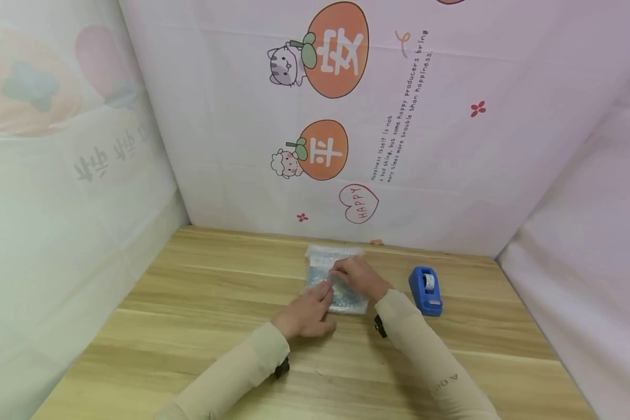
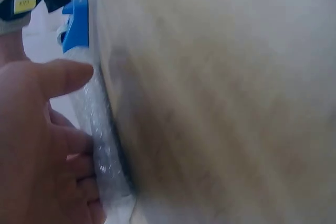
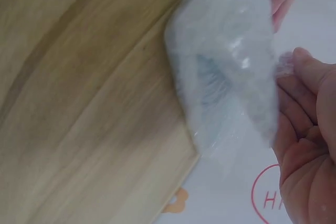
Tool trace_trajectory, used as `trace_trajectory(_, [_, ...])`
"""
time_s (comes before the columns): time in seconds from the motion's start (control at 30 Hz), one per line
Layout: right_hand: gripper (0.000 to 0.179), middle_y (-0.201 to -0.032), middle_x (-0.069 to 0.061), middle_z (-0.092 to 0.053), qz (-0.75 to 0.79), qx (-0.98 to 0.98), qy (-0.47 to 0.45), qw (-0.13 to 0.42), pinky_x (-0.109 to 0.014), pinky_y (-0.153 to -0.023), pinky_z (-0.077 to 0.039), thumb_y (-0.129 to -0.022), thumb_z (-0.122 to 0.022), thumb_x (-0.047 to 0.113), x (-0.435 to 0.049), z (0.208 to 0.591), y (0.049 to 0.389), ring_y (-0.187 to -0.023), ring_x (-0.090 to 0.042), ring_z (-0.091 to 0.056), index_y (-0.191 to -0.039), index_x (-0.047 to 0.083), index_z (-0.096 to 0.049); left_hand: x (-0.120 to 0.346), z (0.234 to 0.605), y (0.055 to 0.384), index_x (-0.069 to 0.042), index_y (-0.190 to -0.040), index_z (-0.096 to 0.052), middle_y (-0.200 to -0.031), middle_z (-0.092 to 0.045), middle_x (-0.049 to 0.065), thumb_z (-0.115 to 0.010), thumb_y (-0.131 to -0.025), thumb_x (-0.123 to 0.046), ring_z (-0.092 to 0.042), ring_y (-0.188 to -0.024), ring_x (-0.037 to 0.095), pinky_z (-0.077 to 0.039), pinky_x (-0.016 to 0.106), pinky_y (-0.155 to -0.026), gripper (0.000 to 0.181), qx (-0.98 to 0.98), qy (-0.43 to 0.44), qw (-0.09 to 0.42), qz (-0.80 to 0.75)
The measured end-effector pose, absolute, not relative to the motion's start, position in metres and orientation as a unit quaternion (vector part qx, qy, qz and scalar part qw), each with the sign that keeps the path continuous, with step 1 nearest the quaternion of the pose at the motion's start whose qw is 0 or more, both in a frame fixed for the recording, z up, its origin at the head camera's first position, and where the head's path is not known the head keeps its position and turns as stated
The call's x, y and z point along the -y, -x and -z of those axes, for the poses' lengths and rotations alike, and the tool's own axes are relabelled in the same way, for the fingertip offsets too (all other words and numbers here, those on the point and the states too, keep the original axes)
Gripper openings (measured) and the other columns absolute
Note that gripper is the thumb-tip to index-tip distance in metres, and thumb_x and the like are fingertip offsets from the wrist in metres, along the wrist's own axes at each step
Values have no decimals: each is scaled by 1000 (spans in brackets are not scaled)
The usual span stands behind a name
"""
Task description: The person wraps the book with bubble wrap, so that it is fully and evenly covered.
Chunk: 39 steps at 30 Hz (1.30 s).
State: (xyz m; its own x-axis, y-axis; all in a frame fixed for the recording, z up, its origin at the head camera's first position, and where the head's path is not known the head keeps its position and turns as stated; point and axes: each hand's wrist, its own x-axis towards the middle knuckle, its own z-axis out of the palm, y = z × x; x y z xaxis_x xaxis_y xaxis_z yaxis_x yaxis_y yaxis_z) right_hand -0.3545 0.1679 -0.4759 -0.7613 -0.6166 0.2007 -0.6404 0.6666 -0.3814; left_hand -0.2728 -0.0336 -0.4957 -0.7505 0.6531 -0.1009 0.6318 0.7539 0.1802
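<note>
A flat package in clear bubble wrap (image 1: 349,302) lies near the back of the wooden table, with something bluish showing through the film. My left hand (image 1: 305,312) rests on its near left part, fingers extended over the wrap and thumb apart from them. Over the package's upper right side is my right hand (image 1: 361,277). In the right wrist view, its thumb and forefinger pinch a small strip of clear tape (image 3: 285,64) beside the wrap. Whether the strip's other end sticks to the wrap I cannot tell.
A blue tape dispenser (image 1: 425,291) with a roll in it stands right of the package, near my right forearm. Printed white cloth (image 1: 231,116) hangs behind the table's back edge, and more cloth lines the left and right sides.
</note>
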Motion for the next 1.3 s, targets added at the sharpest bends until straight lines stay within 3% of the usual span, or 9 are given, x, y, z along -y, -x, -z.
trace_trajectory(0.13, [18, -70, -1, -68, -206, 912, -353, 42, -20, -62, -46, -104, -66, 9, -165, 470, 351, -59, -1, -48, -91, 3, -77, 33, 490, 277, 2, -165, -28, -177, -19, 16, -51, -107, -53, -18, -166, 30, -24, 42, -135, 83, -930, -339, 111, -88])
trace_trajectory(0.23, [21, -63, 2, -59, -195, 913, -356, 49, -20, -59, -42, -104, -65, 7, -163, 467, 348, -55, -2, -42, -86, 3, -75, 32, 487, 279, 1, -165, -28, -177, -19, 15, -50, -107, -56, -18, -166, 28, -24, 41, -135, 84, -931, -333, 126, -88])
trace_trajectory(0.57, [14, -73, -7, -74, -169, 911, -366, 85, -21, -60, -45, -101, -69, 5, -165, 483, 341, -59, -3, -47, -89, 4, -77, 28, 487, 278, 0, -167, -24, -178, -14, 15, -48, -107, -59, -13, -167, 29, -22, 43, -136, 87, -927, -327, 148, -105])
trace_trajectory(0.73, [12, -84, -6, -80, -176, 908, -367, 94, -20, -63, -53, -101, -70, 8, -164, 487, 337, -65, -6, -65, -95, 5, -80, 42, 492, 287, 0, -167, -20, -178, -10, 15, -49, -107, -56, -13, -167, 30, -22, 46, -135, 86, -903, -348, 160, -195])
trace_trajectory(0.87, [16, -89, -5, -81, -162, 917, -358, 74, -23, -67, -58, -104, -67, 12, -161, 485, 335, -66, -5, -66, -100, 6, -81, 63, 494, 305, -8, -163, -40, -171, -38, 10, -48, -111, -49, -40, -157, 27, -39, 48, -128, 67, -862, -354, 161, -325])
trace_trajectory(1.0, [29, -91, -7, -81, -139, 930, -339, 19, -26, -71, -59, -108, -62, 27, -159, 482, 332, -55, -2, -54, -112, 5, -80, 81, 490, 317, -15, -144, -66, -145, -69, 7, -47, -112, -46, -66, -131, 25, -55, 48, -112, 48, -834, -335, 160, -409])
trace_trajectory(1.13, [48, -93, -7, -79, -105, 941, -322, -20, -32, -75, -60, -106, -61, 50, -157, 480, 328, -62, -7, -57, -117, 7, -77, 87, 481, 324, -11, -134, -73, -131, -75, 7, -52, -111, -43, -71, -119, 23, -59, 46, -104, 44, -831, -335, 163, -413])
trace_trajectory(1.27, [67, -114, -11, -75, -69, 940, -332, -36, -39, -89, -61, -95, -65, 68, -157, 481, 322, -94, -20, -70, -122, 7, -70, 83, 469, 333, -3, -132, -73, -130, -74, 12, -59, -109, -32, -69, -121, 26, -58, 48, -105, 40, -854, -351, 128, -363])
trace_trajectory(1.3, [73, -122, -15, -74, -66, 939, -336, -39, -42, -94, -61, -93, -67, 69, -157, 481, 319, -105, -26, -72, -126, 5, -68, 82, 467, 336, -2, -135, -71, -123, -75, 13, -59, -108, -32, -71, -111, 24, -59, 46, -102, 42, -860, -359, 118, -344])
